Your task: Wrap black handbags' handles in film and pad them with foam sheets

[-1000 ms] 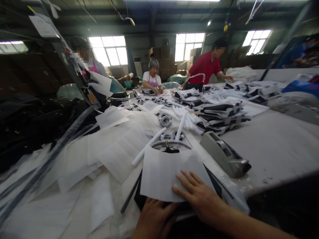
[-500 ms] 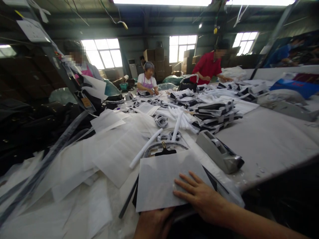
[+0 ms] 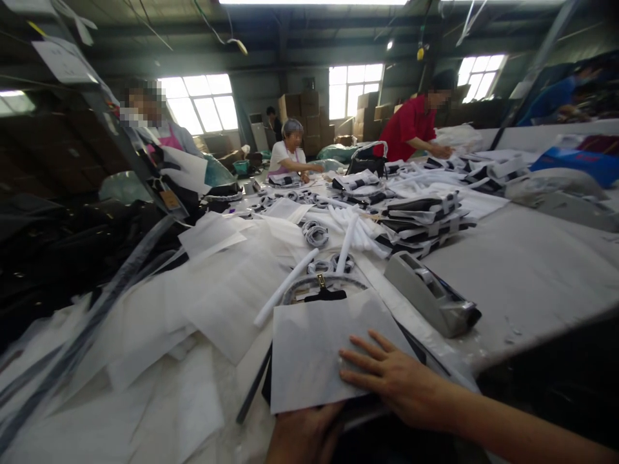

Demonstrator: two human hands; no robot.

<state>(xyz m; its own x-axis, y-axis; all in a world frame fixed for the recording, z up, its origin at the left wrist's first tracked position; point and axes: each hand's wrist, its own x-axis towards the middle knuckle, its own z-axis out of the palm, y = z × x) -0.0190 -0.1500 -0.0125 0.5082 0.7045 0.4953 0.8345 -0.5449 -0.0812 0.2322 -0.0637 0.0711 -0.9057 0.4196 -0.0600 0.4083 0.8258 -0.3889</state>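
Observation:
A white paper sheet (image 3: 314,348) lies over a black bag (image 3: 411,345) at the near edge of the table. My right hand (image 3: 391,377) rests flat on the sheet's right side, fingers spread. My left hand (image 3: 302,435) is at the sheet's bottom edge, curled round the bag's near edge; its fingertips are hidden. The bag's black tab with a gold clasp (image 3: 323,291) and curved handle (image 3: 300,289) show above the sheet.
A grey tape dispenser (image 3: 430,293) stands right of the sheet. White paper rolls (image 3: 285,287), loose sheets (image 3: 227,290) and wrapped bags (image 3: 420,222) cover the table. Three other people (image 3: 290,154) work at the far end. Dark bags pile at the left.
The sheet has slid a little toward me under my hands; my left hand dropped lower in view. My right hand stays flat on the sheet. The view shifted slightly.

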